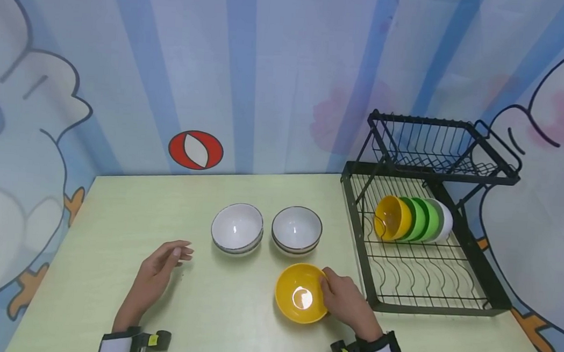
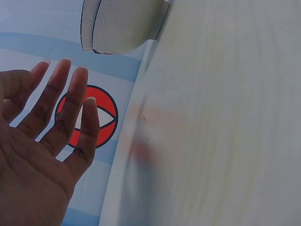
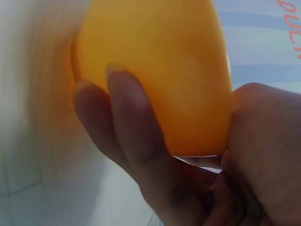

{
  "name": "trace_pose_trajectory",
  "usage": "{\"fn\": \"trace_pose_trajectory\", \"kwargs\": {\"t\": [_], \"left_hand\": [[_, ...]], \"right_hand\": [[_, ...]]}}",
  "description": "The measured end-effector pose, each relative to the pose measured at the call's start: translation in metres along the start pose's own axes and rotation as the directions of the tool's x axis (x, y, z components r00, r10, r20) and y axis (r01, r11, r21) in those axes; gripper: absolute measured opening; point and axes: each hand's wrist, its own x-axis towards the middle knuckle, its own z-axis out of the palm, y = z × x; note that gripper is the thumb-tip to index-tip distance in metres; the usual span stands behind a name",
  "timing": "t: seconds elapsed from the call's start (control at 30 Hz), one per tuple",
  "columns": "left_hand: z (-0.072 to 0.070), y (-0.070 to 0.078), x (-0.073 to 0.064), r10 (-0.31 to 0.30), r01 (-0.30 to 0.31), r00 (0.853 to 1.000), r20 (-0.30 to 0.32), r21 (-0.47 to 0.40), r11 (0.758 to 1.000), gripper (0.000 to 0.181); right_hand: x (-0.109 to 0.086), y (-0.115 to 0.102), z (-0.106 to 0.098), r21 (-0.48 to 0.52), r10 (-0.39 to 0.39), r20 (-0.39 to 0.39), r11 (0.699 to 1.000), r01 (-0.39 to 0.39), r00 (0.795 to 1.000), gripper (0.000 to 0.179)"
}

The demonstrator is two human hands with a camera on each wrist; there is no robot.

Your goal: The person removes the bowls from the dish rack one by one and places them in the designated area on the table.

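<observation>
My right hand (image 1: 349, 304) grips a yellow bowl (image 1: 299, 293) by its right side, fingers under the outer wall and thumb at the rim. The right wrist view shows the fingers (image 3: 136, 117) spread against the bowl's yellow outside (image 3: 164, 70). Left of the white bowls, my left hand (image 1: 160, 271) hovers over the table with relaxed fingers and nothing in it. Two small stacks of white bowls with dark rims, a left stack (image 1: 237, 228) and a right stack (image 1: 297, 229), stand just beyond the yellow bowl.
A black two-tier dish rack (image 1: 370, 267) stands on the right of the table (image 1: 235, 313). In its lower tier a yellow bowl (image 1: 390, 219), green bowls (image 1: 427, 220) and a white bowl (image 1: 446, 221) lean in a row. A cartoon-print cloth (image 1: 277, 89) hangs behind.
</observation>
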Motion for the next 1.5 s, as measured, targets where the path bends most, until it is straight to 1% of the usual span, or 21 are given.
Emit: {"fn": "trace_pose_trajectory", "kwargs": {"t": [0.2,0.3,0.47,0.57,0.67,0.77,0.83,1.0,1.1,1.23,1.37,1.5], "left_hand": [[0.001,-0.001,-0.001,-0.009,0.009,1.0,0.0,0.009,1.0,0.032],[0.002,-0.001,-0.001,-0.019,0.019,1.0,0.001,0.012,1.0,0.032],[0.003,-0.002,-0.002,-0.03,0.03,1.0,0.007,0.006,1.0,0.032],[0.003,-0.002,-0.002,-0.036,0.036,0.999,0.013,0.002,0.999,0.033],[0.004,-0.001,-0.001,-0.036,0.036,0.999,0.018,0.004,0.999,0.033],[0.003,-0.001,-0.001,-0.031,0.031,0.999,0.022,0.001,1.0,0.033],[0.003,0.0,0.0,-0.021,0.021,1.0,0.019,0.005,1.0,0.032],[0.002,-0.001,0.0,0.0,0.0,1.0,0.02,0.004,1.0,0.032],[0.002,-0.002,0.0,0.0,0.0,1.0,0.023,-0.001,1.0,0.032],[0.003,-0.002,0.0,-0.01,0.01,1.0,0.026,-0.002,1.0,0.033],[0.002,-0.001,-0.001,-0.009,0.009,1.0,0.027,0.004,1.0,0.033],[0.0,0.0,0.0,0.007,-0.007,1.0,0.022,0.005,1.0,0.031]], "right_hand": [[-0.001,0.001,0.001,-0.021,0.019,-0.024,1.0,-0.019,1.0,0.016],[-0.003,-0.001,-0.001,-0.058,0.026,-0.04,0.998,-0.028,0.999,0.02],[-0.006,-0.005,-0.007,-0.122,0.058,-0.072,0.99,-0.066,0.996,0.025],[-0.007,-0.008,-0.012,-0.147,0.052,-0.106,0.987,-0.068,0.993,0.023],[-0.009,-0.01,-0.019,-0.167,0.023,-0.162,0.985,-0.051,0.987,0.02],[-0.01,-0.013,-0.027,-0.178,-0.012,-0.228,0.984,-0.03,0.974,0.018],[-0.011,-0.016,-0.032,-0.165,-0.027,-0.263,0.986,-0.017,0.964,0.018],[-0.012,-0.02,-0.041,-0.129,-0.027,-0.308,0.992,-0.014,0.951,0.019],[-0.011,-0.019,-0.044,-0.143,-0.03,-0.335,0.99,-0.019,0.942,0.021],[-0.01,-0.017,-0.047,-0.165,-0.059,-0.382,0.986,-0.006,0.922,0.027],[-0.008,-0.016,-0.052,-0.166,-0.073,-0.442,0.986,-0.001,0.894,0.033],[-0.005,-0.012,-0.057,-0.15,-0.09,-0.515,0.989,0.014,0.852,0.036]]}}
